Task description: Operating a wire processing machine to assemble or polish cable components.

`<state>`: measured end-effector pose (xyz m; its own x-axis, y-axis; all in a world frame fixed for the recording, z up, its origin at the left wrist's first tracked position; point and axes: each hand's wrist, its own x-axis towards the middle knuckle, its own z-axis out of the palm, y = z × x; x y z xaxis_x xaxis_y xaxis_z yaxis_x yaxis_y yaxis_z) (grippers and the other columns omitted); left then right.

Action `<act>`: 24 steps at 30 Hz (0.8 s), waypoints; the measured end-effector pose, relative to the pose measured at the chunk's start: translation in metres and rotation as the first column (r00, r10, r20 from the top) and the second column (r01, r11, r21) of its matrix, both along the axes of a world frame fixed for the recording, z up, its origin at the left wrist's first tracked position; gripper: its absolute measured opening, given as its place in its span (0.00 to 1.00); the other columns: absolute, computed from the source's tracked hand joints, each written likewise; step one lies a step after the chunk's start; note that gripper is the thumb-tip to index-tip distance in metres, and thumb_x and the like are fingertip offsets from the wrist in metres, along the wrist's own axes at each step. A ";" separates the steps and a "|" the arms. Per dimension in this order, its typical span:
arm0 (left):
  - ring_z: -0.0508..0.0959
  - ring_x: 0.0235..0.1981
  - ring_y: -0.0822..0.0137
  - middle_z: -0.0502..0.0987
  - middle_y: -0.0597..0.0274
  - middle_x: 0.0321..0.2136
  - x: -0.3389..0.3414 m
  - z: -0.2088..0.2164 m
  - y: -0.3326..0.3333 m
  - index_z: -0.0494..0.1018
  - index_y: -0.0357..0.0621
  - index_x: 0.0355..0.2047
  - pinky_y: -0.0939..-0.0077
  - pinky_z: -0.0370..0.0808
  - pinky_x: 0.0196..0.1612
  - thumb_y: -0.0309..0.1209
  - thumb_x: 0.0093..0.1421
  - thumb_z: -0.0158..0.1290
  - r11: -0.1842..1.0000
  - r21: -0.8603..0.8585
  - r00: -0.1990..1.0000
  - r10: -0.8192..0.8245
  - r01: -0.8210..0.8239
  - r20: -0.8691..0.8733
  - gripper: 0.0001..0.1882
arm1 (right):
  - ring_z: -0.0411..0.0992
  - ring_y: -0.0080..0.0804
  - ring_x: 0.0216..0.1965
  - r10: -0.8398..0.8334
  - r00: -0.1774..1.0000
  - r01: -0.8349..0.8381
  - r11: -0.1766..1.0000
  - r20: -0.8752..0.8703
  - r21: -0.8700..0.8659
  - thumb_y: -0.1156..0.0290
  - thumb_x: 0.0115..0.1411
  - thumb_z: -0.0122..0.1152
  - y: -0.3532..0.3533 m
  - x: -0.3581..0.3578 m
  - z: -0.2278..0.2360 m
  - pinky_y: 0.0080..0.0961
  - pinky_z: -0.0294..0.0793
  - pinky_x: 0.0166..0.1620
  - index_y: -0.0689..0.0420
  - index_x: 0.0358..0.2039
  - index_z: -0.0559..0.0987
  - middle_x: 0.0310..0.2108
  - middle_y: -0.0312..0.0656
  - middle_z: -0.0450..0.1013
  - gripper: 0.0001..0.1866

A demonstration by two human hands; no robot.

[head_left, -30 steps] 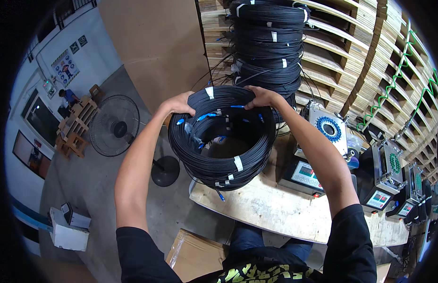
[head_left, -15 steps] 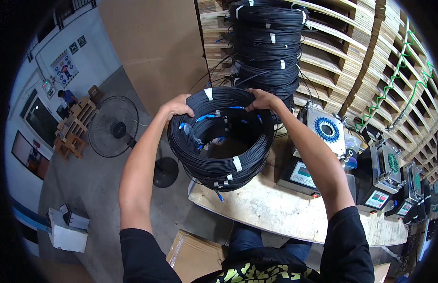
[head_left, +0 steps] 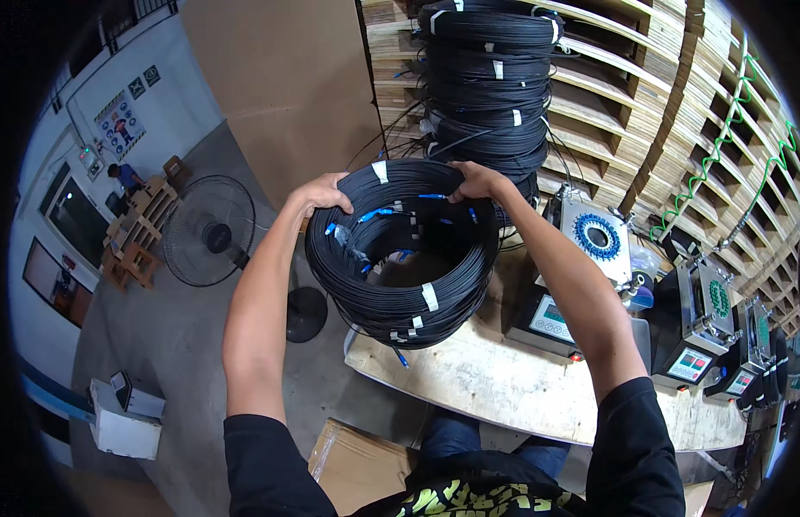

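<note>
A stack of black cable coils (head_left: pixel 391 302) stands near the left end of the wooden workbench (head_left: pixel 469 379). My left hand (head_left: pixel 324 195) grips the top coil at its far left rim, thumb on the inner side. At the far right rim my right hand (head_left: pixel 476 183) closes round the same coil. White tape strips bind the coils. Blue connectors (head_left: pixel 376 214) hang inside the ring with a small clear plastic bag (head_left: pixel 352 245), and another blue connector (head_left: pixel 403 359) dangles at the near side. The fingers under the rim are partly hidden.
Behind rises a taller stack of black coils (head_left: pixel 486 95) against wooden pallets (head_left: pixel 607 95). Machines with small displays (head_left: pixel 551 319) line the bench to the right. A standing fan (head_left: pixel 212 233) is on the left, a cardboard box (head_left: pixel 361 465) below. A person (head_left: pixel 124 177) sits far left.
My left forearm has shifted slightly to the right. Both hands keep their hold on the coil, which has barely moved.
</note>
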<state>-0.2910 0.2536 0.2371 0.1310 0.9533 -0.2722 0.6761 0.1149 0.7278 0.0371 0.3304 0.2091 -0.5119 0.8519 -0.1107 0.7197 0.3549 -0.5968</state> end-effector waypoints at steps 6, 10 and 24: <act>0.76 0.51 0.62 0.78 0.55 0.51 -0.008 0.000 0.003 0.68 0.49 0.64 0.72 0.73 0.54 0.22 0.45 0.64 0.999 -0.053 1.000 -0.005 0.005 -0.011 0.42 | 0.74 0.44 0.55 -0.022 1.000 0.022 1.000 0.014 -0.009 0.71 0.48 0.75 0.005 -0.006 -0.003 0.34 0.72 0.59 0.56 0.68 0.64 0.54 0.51 0.75 0.46; 0.78 0.49 0.58 0.80 0.52 0.49 0.000 -0.002 0.006 0.72 0.42 0.58 0.66 0.74 0.55 0.23 0.44 0.66 1.000 0.019 1.000 -0.005 0.005 -0.027 0.37 | 0.74 0.44 0.54 -0.021 1.000 0.020 0.999 -0.014 -0.029 0.73 0.48 0.74 0.013 0.001 -0.008 0.35 0.74 0.58 0.56 0.68 0.64 0.55 0.51 0.75 0.46; 0.77 0.54 0.54 0.78 0.47 0.52 -0.006 -0.015 0.017 0.69 0.37 0.60 0.67 0.71 0.60 0.30 0.42 0.69 0.923 0.341 0.943 -0.063 0.180 -0.326 0.43 | 0.73 0.49 0.56 0.007 1.000 -0.008 0.998 0.022 0.059 0.61 0.49 0.77 -0.002 0.010 -0.003 0.37 0.71 0.60 0.51 0.70 0.61 0.58 0.54 0.72 0.50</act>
<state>-0.2967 0.2706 0.2221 0.2187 0.9749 0.0420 0.8617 -0.2132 0.4605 0.0471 0.3282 0.2064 -0.5166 0.8533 -0.0710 0.7291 0.3949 -0.5590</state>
